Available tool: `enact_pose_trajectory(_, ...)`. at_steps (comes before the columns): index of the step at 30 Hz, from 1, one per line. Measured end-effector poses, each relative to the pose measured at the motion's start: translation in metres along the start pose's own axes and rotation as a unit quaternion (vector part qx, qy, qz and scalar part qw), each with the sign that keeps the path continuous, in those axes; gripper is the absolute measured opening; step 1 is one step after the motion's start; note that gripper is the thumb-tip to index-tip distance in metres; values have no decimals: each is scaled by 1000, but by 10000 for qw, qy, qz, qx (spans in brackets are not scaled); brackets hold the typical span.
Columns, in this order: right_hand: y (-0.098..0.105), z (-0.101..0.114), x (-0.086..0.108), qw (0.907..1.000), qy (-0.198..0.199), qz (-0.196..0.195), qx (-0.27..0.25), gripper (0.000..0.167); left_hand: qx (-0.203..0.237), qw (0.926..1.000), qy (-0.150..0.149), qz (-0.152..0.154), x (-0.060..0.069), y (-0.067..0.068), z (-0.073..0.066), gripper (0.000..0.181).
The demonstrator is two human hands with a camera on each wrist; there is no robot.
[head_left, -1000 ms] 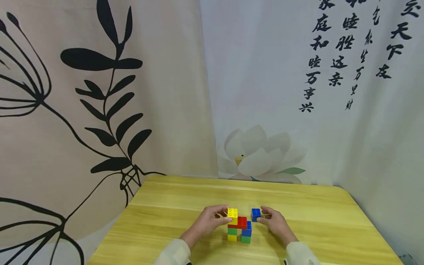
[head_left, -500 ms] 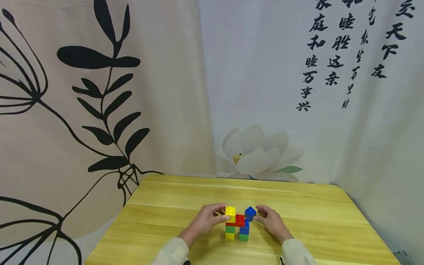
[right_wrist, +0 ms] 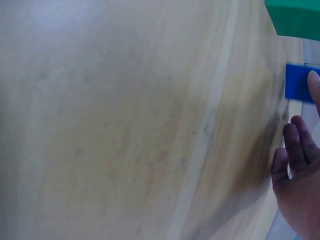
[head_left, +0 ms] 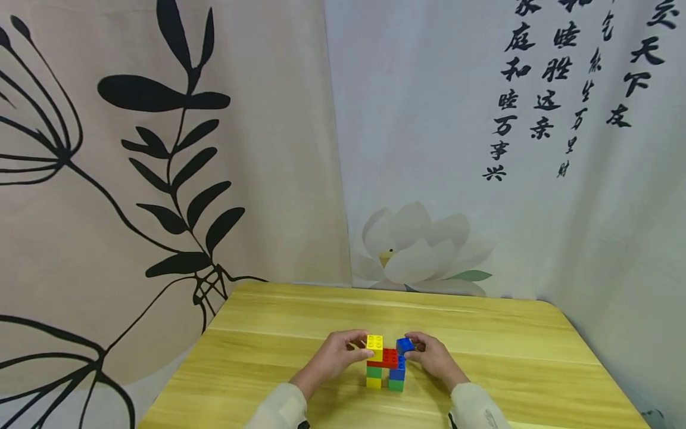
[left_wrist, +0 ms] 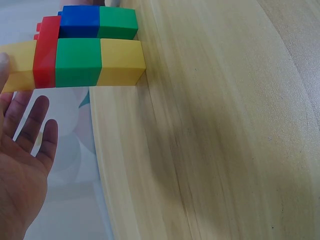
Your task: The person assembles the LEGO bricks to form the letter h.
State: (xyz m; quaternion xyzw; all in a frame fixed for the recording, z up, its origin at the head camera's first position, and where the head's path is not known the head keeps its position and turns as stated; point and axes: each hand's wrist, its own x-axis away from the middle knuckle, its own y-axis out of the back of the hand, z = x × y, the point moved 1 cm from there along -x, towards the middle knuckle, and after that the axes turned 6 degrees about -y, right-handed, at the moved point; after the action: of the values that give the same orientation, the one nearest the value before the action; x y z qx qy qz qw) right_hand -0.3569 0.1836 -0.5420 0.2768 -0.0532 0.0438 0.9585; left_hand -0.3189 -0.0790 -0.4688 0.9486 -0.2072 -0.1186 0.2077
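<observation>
On the table a small structure of toy building blocks stands upright. A red block (head_left: 390, 358) bridges two columns: a green block (head_left: 374, 373) over a yellow one on the left, a blue block (head_left: 397, 373) over a green one on the right. On the red block's left end sits a yellow block (head_left: 374, 342), which my left hand (head_left: 336, 358) holds between thumb and fingers. My right hand (head_left: 435, 358) pinches a loose blue block (head_left: 404, 345), tilted beside the red block's right end. In the right wrist view my thumb presses this blue block (right_wrist: 297, 82); whether it touches the structure cannot be seen.
The wooden table (head_left: 300, 310) extends around the structure, its rounded far edge near a hanging cloth (head_left: 278, 149) printed with plants and writing. In the left wrist view, bare tabletop (left_wrist: 225, 140) lies in front of the columns.
My right hand has moved left with the blue block, from apart on the right to close above the right column. The block has turned and tilted. My left hand stays at the yellow block.
</observation>
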Motion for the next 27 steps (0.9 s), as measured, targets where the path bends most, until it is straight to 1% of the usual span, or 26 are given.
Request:
enact_pose_trajectory(6,3,-2,4,9999,-108,-104,65,41,5,10000,-48,15,0,-1,1,33)
enact_pose_trajectory(9,5,-1,6,9997,-144,-179,-90,37,-9,9999,-109,16,0,-1,2,33)
enact_pose_trajectory(13,9,2,11,9990,-167,-225,-336,35,56,9999,-96,37,0,0,3,33)
enact_pose_trajectory(15,14,6,14,9989,-136,-279,-346,35,93,9999,-77,41,-1,0,2,33)
enact_pose_trajectory(17,19,12,17,9989,-78,-363,-300,35,86,9999,-50,37,-1,-1,1,33)
enact_pose_trajectory(21,29,32,22,9982,173,-501,-270,36,92,9999,-35,31,-2,-1,0,32)
enact_pose_trajectory(27,38,61,28,9973,412,-510,-321,43,118,9999,5,17,0,-1,2,32)
